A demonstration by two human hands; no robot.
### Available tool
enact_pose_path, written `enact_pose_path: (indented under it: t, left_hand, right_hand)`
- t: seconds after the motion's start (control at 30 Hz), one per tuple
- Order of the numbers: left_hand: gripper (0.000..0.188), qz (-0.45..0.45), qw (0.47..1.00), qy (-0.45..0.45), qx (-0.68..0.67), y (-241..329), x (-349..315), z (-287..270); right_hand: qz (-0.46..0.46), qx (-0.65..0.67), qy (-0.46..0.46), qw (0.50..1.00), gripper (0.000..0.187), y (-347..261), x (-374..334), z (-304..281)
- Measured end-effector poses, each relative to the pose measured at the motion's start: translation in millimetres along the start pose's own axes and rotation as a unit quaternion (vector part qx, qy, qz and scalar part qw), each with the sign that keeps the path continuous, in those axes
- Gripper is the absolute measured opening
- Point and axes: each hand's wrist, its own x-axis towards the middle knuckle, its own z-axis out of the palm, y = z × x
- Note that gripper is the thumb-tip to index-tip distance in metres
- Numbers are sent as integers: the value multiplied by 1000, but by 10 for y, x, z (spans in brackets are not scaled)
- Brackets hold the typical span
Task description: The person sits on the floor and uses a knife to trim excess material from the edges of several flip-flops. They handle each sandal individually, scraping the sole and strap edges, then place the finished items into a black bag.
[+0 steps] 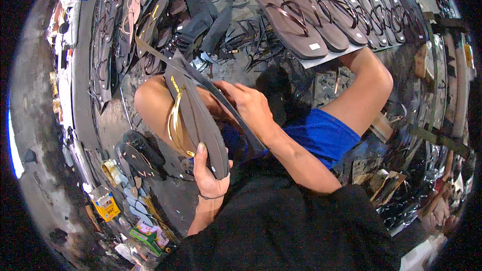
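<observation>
My left hand point(210, 176) grips the heel end of a dark brown flip-flop point(203, 120), thumb on top, near the lower end of its gold strap point(174, 120). The flip-flop is tilted, its toe end pointing up and away, over my left knee. Along its right side runs a long, thin dark strip of sole material point(232, 109). My right hand point(250, 104) is closed at that strip, with its fingers bent and partly hidden behind it. I cannot make out whether the strip's far end is still joined to the flip-flop.
Finished brown flip-flops point(301, 25) stand in a row on a pale board at the far right. More sandals point(105, 45) lie in rows at the far left. Dark scraps point(246, 35) litter the floor between. A yellow box point(105, 206) and a dark slipper point(138, 153) lie at left.
</observation>
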Motion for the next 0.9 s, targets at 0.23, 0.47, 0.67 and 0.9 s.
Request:
enact_pose_path:
  t: [0.23, 0.47, 0.67, 0.9]
  left_hand:
    - [53, -14, 993, -83, 78, -31, -185, -311]
    - [41, 131, 931, -240, 243, 619, 661, 179]
    - [27, 214, 938, -156, 223, 1196, 630, 426]
    - [37, 167, 940, -151, 258, 1121, 385, 49]
  right_hand:
    - [168, 318, -88, 929, 43, 332, 988, 47]
    - [79, 222, -129, 963, 30, -419, 344, -638]
    - [-129, 34, 78, 988, 28, -300, -298, -1103]
    - [-79, 23, -73, 994, 38, -87, -1009, -936]
